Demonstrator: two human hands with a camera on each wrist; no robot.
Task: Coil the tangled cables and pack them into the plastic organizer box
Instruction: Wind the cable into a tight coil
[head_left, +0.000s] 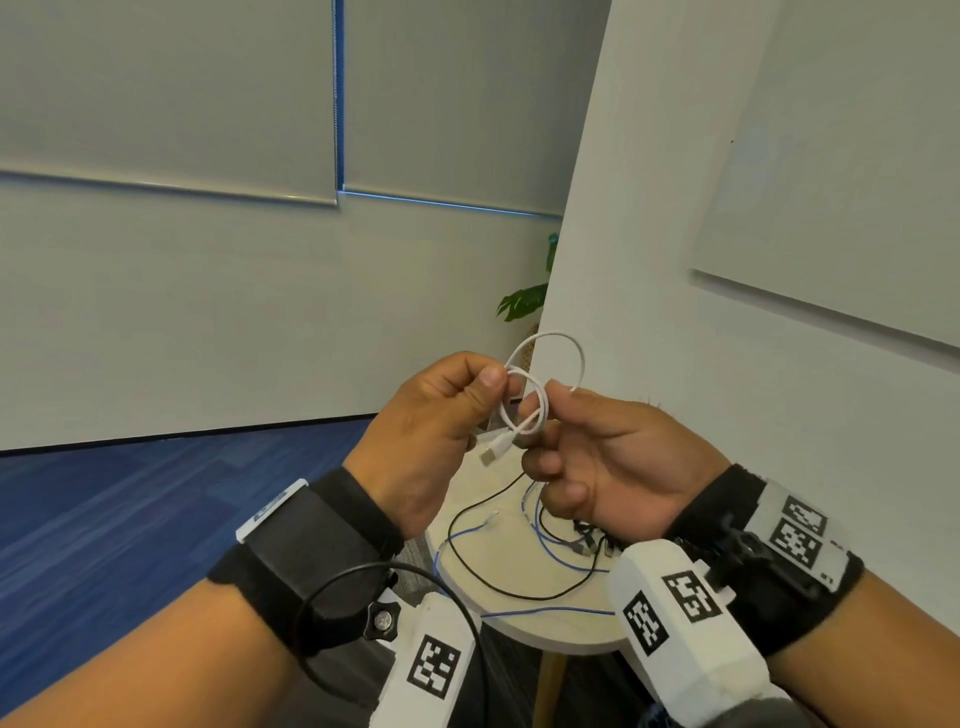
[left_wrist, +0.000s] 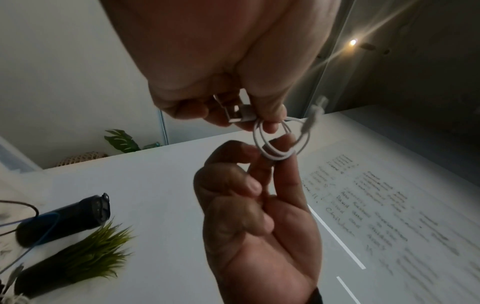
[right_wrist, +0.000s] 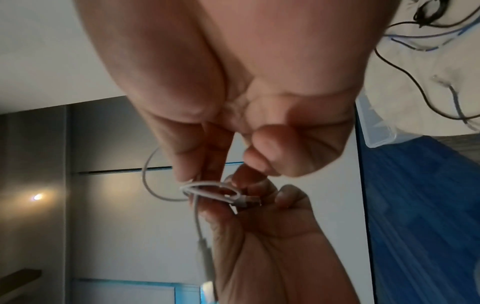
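Both hands hold a thin white USB cable (head_left: 540, 387) in the air above a small round table (head_left: 545, 623). It is wound into small loops, with a larger loop standing above them. My left hand (head_left: 496, 397) pinches the loops by the USB plug (left_wrist: 240, 113) between thumb and fingers. From the other side my right hand (head_left: 553, 410) pinches the coil (left_wrist: 281, 153), one finger through the loops. The other plug (left_wrist: 313, 115) hangs free. Black and blue cables (head_left: 498, 551) lie tangled on the table. A clear plastic box (right_wrist: 376, 129) shows at the table edge.
A white partition with a written-on whiteboard (left_wrist: 376, 205) stands close on the right. A black bottle (left_wrist: 64, 220) and a small grass plant (left_wrist: 85, 253) stand on the table. Blue carpet (head_left: 156, 509) spreads to the left, and a leafy plant (head_left: 524, 301) sits behind the partition.
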